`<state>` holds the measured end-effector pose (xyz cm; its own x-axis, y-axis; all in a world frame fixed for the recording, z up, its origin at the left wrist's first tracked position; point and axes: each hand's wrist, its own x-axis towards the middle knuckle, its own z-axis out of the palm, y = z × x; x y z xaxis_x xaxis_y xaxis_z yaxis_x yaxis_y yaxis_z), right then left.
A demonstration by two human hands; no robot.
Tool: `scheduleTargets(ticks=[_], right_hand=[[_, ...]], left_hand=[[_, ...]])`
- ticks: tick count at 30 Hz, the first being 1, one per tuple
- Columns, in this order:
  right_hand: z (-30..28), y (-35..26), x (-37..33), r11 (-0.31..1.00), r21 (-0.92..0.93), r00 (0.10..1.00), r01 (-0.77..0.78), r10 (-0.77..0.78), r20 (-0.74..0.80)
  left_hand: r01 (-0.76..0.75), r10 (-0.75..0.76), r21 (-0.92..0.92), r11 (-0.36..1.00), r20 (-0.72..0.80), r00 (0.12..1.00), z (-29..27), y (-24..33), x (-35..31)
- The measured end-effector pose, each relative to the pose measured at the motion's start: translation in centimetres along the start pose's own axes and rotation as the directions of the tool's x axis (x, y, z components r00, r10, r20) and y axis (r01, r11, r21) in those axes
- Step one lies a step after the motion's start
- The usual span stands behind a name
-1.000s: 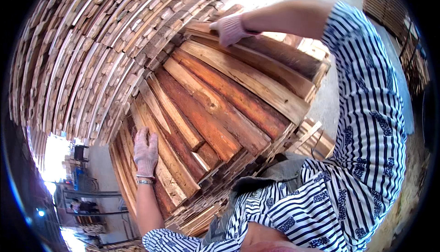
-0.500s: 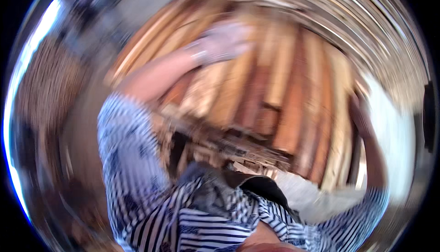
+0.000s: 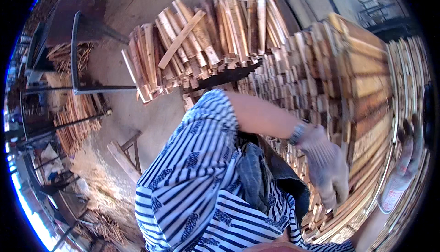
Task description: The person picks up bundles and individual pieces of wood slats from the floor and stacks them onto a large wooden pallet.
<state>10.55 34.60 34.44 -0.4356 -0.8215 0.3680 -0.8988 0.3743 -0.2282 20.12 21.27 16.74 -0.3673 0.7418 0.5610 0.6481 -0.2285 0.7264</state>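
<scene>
My left hand (image 3: 324, 167), in a pale knitted glove with a band at the wrist, reaches across my body and hangs fingers-down. A gap shows between its thumb and fingers, and nothing is visible in it. It is in front of a tall stack of wooden boards (image 3: 369, 105), whose cut ends face me. I cannot tell whether it touches them. My right hand (image 3: 403, 171), also gloved, is at the far right with its fingers stretched out. It lies along or just over long thin wooden strips (image 3: 415, 64), holding nothing that I can see.
A heap of wooden slats (image 3: 229, 27) stands at the far middle, one slat lying crosswise on top. Dark metal frames (image 3: 75, 52) and bundles of thin scrap strips (image 3: 78, 119) are on the left. A small wooden trestle (image 3: 126, 153) and sawdust (image 3: 98, 183) are on the floor.
The view has turned and is sharper. Earlier my left hand was spread over a layer of boards and my right at its right edge; now both are at the right, beside stacked wood.
</scene>
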Motion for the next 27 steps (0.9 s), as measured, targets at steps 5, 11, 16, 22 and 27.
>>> scheduleTargets(ticks=[5,11,16,22,27], right_hand=[[11.3,-10.7,15.6,0.775,-0.182,0.715,0.605,-0.428,0.553],[39.0,-13.0,29.6,0.721,-0.058,0.579,0.690,-0.502,0.643],[57.6,-9.3,22.9,0.921,0.202,0.355,-0.333,-0.076,0.932],[70.6,-1.8,4.9,0.266,-0.159,-0.130,-0.951,0.124,0.984],[76.7,2.2,-2.9,-0.021,-0.155,-0.155,-0.988,0.218,0.964]], left_hand=[[-0.112,-0.633,-0.774,0.623,-0.583,0.509,3.3,-6.6,-15.7],[0.289,-0.714,-0.851,0.438,-0.525,-0.464,7.3,-14.1,-38.5],[0.484,-0.180,-0.866,0.127,-0.500,-0.847,12.4,-15.2,-53.5],[0.530,-0.220,-0.810,-0.251,-0.485,-0.846,11.7,-14.6,-65.5],[0.415,-0.262,-0.849,-0.326,-0.340,-0.903,10.6,-18.7,-67.0]])
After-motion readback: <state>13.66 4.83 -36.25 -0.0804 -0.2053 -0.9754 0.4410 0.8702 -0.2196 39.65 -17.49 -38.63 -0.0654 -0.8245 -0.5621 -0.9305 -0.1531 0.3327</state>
